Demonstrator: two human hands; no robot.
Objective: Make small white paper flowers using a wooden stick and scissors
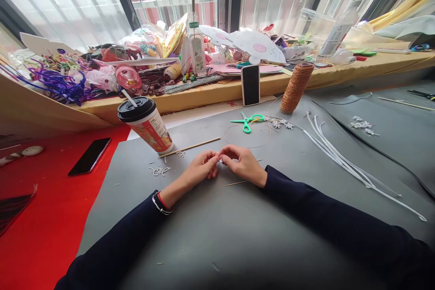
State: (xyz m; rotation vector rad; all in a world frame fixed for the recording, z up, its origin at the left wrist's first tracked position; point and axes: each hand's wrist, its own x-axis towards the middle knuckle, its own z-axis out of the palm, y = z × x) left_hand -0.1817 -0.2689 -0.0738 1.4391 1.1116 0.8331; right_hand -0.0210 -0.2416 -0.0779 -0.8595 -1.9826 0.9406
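My left hand (204, 165) and my right hand (240, 162) meet over the grey mat, fingertips pinched together. Between them shows a small white piece (220, 160), mostly hidden by the fingers; its kind I cannot make out. A thin stick (236, 183) lies partly under my right hand. Beyond my fingers rests a longer wooden stick (193, 146). White cord scraps (159, 170) are scattered left of my left hand. Green-handled scissors (249, 122) lie open past my right hand, close to a cluster of small white knotted pieces (280, 122).
A lidded paper cup (146, 125) with a straw stands at left, near a dark phone (90, 156) on red cloth. Brown twine (297, 88) and a propped phone (250, 85) stand at the back. White cords (343, 161) spread to the right. Craft clutter fills the sill (210, 93).
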